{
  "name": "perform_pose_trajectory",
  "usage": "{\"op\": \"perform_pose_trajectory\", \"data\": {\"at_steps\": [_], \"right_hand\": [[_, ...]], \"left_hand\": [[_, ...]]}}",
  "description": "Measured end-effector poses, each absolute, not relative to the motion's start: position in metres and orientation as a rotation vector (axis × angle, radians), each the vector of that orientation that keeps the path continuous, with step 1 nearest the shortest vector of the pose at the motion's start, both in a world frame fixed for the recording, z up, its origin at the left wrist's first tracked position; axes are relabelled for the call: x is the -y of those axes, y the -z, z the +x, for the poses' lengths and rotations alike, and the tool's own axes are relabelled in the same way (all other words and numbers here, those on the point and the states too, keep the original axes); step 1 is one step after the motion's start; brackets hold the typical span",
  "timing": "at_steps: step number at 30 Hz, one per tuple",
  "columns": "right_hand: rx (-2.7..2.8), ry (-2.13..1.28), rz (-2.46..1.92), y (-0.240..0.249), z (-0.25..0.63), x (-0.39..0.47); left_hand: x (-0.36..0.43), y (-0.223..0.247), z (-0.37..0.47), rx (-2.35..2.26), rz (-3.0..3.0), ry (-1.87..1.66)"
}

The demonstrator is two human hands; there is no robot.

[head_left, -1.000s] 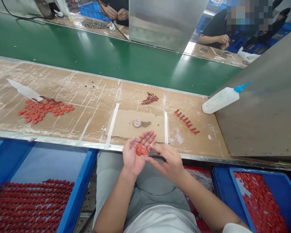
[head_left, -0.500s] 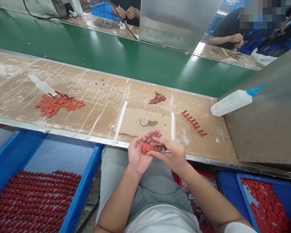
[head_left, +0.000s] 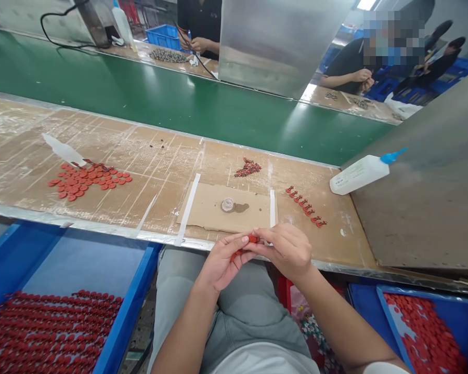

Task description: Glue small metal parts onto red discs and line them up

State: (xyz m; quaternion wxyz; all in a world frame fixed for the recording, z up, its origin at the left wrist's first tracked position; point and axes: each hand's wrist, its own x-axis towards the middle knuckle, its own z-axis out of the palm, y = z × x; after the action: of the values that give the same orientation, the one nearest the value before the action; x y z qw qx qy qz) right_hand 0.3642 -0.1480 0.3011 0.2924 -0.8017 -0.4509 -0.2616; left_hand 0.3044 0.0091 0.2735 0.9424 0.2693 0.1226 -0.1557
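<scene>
My left hand (head_left: 226,258) is cupped over my lap at the bench edge, with a few small red discs (head_left: 237,254) partly hidden in its curled fingers. Its thumb presses against one red disc (head_left: 252,238) at the fingertips. My right hand (head_left: 286,248) meets it there, thumb and fingers pinched on the same disc; whether anything else is between them is hidden. Just beyond the hands, a small clear cup (head_left: 228,204) stands on a taped cardboard sheet (head_left: 203,210) beside a dark wet stain.
Loose red discs (head_left: 78,179) lie left by a white strip (head_left: 62,150). Small dark-and-red parts (head_left: 248,168) are heaped behind the cardboard. A row of joined pieces (head_left: 306,206) and a blue-tipped bottle (head_left: 359,175) sit right. Filled blue trays (head_left: 130,291) flank my legs. Co-workers sit across the green belt (head_left: 140,93).
My left palm has turned inward and its fingers have curled over the discs. One disc has come up to the fingertips, between both hands. The camera view has tilted slightly.
</scene>
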Motion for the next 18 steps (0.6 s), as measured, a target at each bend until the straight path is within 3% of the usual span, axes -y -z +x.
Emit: {"op": "perform_pose_trajectory", "data": {"at_steps": [10,18], "right_hand": [[1.367,0.126,-2.132,-0.322,0.37,0.148],[1.408,0.439,-2.076,-0.305,0.369,0.146]], "left_hand": [[-0.015,-0.267,0.308,-0.315,0.65,0.297],[-0.017,-0.261,0.309,-0.354,0.491,0.222]]}}
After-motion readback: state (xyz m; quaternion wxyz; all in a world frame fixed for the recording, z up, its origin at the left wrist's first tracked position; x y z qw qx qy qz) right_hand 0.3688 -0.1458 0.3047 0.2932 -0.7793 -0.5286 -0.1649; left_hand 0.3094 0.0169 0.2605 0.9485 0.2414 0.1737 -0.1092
